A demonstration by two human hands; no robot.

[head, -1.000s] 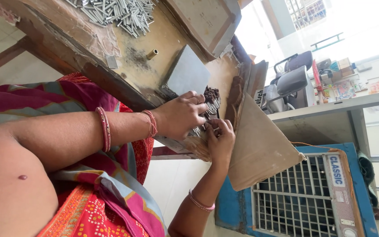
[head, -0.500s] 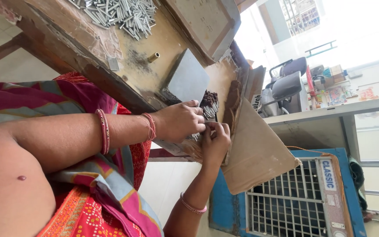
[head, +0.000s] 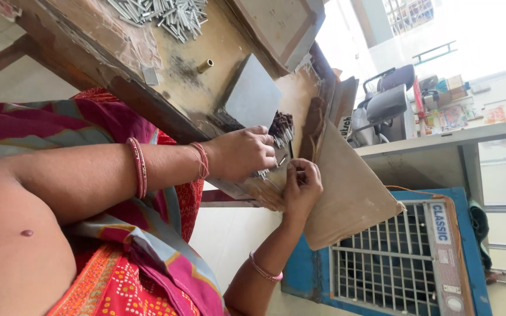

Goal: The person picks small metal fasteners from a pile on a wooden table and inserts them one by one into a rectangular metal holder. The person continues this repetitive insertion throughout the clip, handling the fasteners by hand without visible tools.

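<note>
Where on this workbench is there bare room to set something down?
Bare wood lies between the pile of metal pins and the grey plate, around a lone brass tube. It is crowded by both hands at the bundle.

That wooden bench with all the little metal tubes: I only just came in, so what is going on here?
A person sits at a worn wooden workbench, seen sideways by the head camera. The left hand presses down on a small cluster of thin metal tubes beside a grey metal plate. The right hand pinches one small piece at the bench edge, against a sheet of brown cardboard. A loose pile of silver tubes lies farther along the bench.
</note>
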